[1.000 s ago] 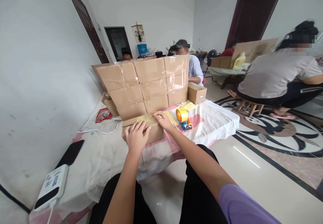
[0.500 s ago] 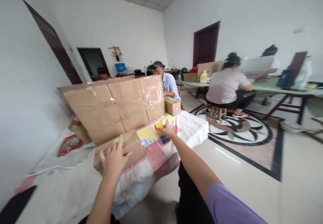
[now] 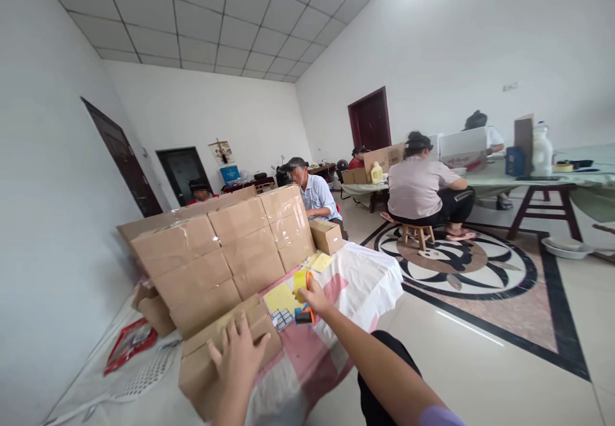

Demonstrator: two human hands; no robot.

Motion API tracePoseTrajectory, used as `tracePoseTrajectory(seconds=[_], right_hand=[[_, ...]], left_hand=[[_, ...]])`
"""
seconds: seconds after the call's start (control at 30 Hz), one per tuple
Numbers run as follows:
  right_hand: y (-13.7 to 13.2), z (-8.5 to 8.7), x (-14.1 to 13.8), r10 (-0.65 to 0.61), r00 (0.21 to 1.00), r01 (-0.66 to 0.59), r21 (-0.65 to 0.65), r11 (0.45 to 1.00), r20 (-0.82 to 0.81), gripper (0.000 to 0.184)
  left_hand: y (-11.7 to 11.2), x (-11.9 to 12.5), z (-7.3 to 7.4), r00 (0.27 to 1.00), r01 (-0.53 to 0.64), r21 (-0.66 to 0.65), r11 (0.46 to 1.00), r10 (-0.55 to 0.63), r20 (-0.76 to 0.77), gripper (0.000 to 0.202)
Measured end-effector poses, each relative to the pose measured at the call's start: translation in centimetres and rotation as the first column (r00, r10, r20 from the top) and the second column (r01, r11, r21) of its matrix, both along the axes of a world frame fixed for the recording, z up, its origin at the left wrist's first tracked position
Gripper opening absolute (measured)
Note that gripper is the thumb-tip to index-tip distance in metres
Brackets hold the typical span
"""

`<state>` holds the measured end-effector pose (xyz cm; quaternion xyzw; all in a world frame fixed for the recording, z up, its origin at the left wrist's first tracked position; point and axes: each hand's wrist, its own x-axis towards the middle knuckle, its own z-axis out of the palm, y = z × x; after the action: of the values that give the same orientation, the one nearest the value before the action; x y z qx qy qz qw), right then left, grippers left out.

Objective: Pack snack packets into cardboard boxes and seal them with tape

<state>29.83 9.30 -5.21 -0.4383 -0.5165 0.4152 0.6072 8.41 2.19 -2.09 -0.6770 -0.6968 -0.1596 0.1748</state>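
The left grip (image 3: 240,350), spread wide, rested on a shut carton (image 3: 204,369), contents hidden, on the cloth-covered surface (image 3: 368,269). The right grip (image 3: 314,298) held a tape dispenser (image 3: 302,282) near it. Stacked cartons (image 3: 245,240) stood behind.

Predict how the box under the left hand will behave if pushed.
The box, flat-sided, should slide rather than roll. Its cardboard looks stiff, though hard pressing might dent it. The creased cloth beneath could bunch and drag.

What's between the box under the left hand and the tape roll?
In the head view, a yellow sheet lies between the box and the tape roll.
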Motion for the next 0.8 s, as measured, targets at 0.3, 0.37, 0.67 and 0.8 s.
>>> tracePoseTrajectory(seconds=[0.3, 0.37, 0.67, 0.8], right_hand=[[-3.2, 1.1, -4.7, 0.060, 0.995, -0.034, 0.296, 0.955, -0.080, 0.028], [-3.3, 1.1, -4.6, -0.044, 0.998, 0.058, 0.321, 0.945, -0.050, 0.041], [-1.5, 1.8, -2.6, -0.367, 0.929, 0.335, 0.311, 0.889, 0.049, 0.047], [-1.7, 2.7, -1.4, -0.439, 0.898, 0.434, 0.187, 0.881, -0.019, 0.045]], left_hand=[[1.5, 2.9, -3.4, 0.617, 0.470, 0.167, 0.867, -0.458, 0.640, 0.045], [2.6, 2.7, -3.8, 0.416, 0.492, 0.190, 0.850, -0.420, 0.807, 0.053], [-0.6, 5.2, -1.1, 0.119, 0.468, 0.017, 0.884, -0.082, 0.990, 0.064], [-2.2, 6.4, -0.6, 0.094, 0.580, 0.068, 0.812, -0.149, 0.984, 0.054]])
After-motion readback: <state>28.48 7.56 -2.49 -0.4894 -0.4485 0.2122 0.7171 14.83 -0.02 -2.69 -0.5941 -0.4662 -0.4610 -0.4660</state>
